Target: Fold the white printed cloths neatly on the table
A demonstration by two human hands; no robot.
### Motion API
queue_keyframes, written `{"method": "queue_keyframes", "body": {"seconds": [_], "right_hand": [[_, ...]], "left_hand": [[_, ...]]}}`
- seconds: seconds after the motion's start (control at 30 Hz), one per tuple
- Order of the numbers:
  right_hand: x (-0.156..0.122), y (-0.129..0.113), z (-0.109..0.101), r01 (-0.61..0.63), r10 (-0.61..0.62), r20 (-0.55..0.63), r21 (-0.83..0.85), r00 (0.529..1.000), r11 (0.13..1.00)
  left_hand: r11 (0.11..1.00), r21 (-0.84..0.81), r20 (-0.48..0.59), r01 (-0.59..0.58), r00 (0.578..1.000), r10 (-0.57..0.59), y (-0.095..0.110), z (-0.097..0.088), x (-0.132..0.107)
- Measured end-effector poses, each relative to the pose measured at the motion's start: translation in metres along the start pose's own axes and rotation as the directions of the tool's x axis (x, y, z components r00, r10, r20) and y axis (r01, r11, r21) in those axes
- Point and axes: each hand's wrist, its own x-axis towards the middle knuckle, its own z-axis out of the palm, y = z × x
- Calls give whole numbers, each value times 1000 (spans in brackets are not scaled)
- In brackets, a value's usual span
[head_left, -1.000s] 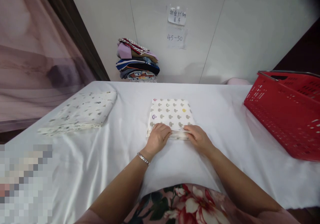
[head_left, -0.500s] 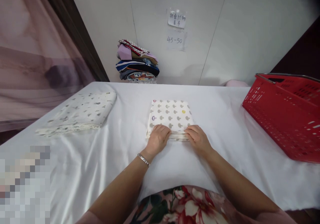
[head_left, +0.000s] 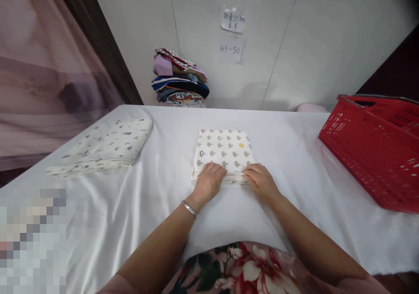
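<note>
A folded white cloth (head_left: pixel 224 147) with grey mushroom prints and a few coloured ones lies flat in the middle of the table. My left hand (head_left: pixel 209 181), with a silver bracelet at the wrist, grips its near edge left of centre, fingers closed over the top layers. At the near right corner, my right hand (head_left: pixel 262 180) pinches the same edge between thumb and fingers. Several stacked layers show along the edge between the two hands. My thumbs are partly hidden.
A second folded white cloth (head_left: pixel 108 147) with small grey prints lies at the left. On the right stands a red plastic basket (head_left: pixel 369 154) with a metal handle. Behind the white-covered table (head_left: pixel 157 215), a stack of folded fabrics (head_left: pixel 180 77) rests against the wall.
Both hands stay on the near edge of the mushroom-print cloth, with only a very slight shift to the right. The whole view has tilted a little; nothing else has moved.
</note>
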Motion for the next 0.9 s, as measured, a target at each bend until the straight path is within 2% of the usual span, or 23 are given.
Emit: {"method": "queue_keyframes", "body": {"seconds": [0.2,0.27,0.33,0.4,0.5,0.57,0.63,0.73,0.9], "right_hand": [[1,0,0,-19,17,56,24,998,1000],[1,2,-2,-20,15,57,83,998,996],[0,4,-4,-59,59,5,198,998,978],[-1,8,-7,-160,203,-100,332,974,930],[0,16,-12,-356,489,-186,478,852,803],[0,23,-14,-467,619,-144,534,772,705],[0,28,-16,-553,695,-61,558,716,619],[0,31,-21,-650,732,71,525,677,550],[1,22,-30,-771,707,333,410,624,487]], "left_hand": [[999,-43,35,13,999,-12,0,-1,-1],[999,-49,41,13,999,-11,-1,-1,-1],[999,-52,43,13,999,-11,-1,-1,-1],[999,-51,38,14,999,-12,-2,-1,-1],[999,-53,34,11,999,-10,-4,1,-1],[998,-60,32,11,999,-9,-4,1,-1],[998,-65,32,15,999,-13,-4,0,-1],[998,-63,38,24,999,-22,-3,-1,-1],[997,-63,46,39,998,-36,-3,-1,0]]}}
